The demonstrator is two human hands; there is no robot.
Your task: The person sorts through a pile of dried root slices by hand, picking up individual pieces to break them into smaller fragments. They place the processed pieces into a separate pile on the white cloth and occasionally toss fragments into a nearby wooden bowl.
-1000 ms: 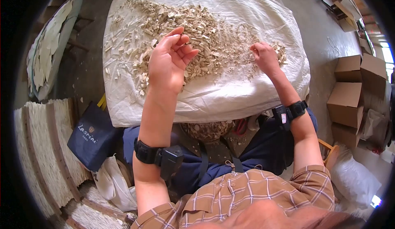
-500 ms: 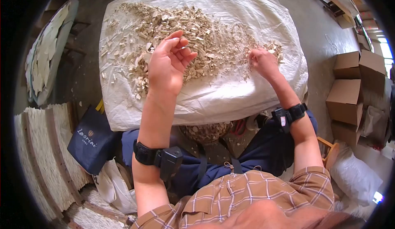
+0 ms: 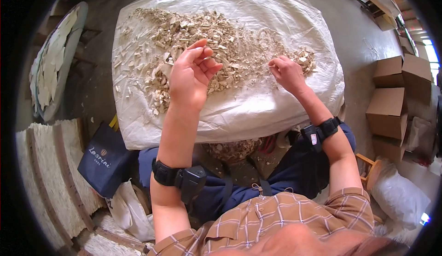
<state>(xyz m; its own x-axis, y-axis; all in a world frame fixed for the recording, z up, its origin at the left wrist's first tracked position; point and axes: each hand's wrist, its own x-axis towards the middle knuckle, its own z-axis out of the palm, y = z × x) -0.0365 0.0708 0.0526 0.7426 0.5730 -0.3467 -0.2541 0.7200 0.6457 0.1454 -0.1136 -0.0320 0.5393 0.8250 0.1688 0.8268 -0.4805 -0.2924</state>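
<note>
A heap of pale, cream-brown flakes and chips is spread over a white cloth on the table. My left hand is over the heap's near side, palm turned up. Its fingers are curled, with thumb and index tips close together; any small piece between them is too small to name. My right hand hovers low at the heap's right side, fingertips bent together above fine crumbs. A small pile of chips lies just beyond it. What the right fingertips hold, if anything, cannot be made out.
Below the table edge, between the legs, is a container of flakes. A dark blue bag stands at left beside ridged pale panels. A round tray of large pale sheets is farther left. Cardboard boxes stand right.
My right hand has drawn left from the small pile, its fingers now stretching leftward. My left hand has shifted slightly toward me and to the right, its fingers still curled.
</note>
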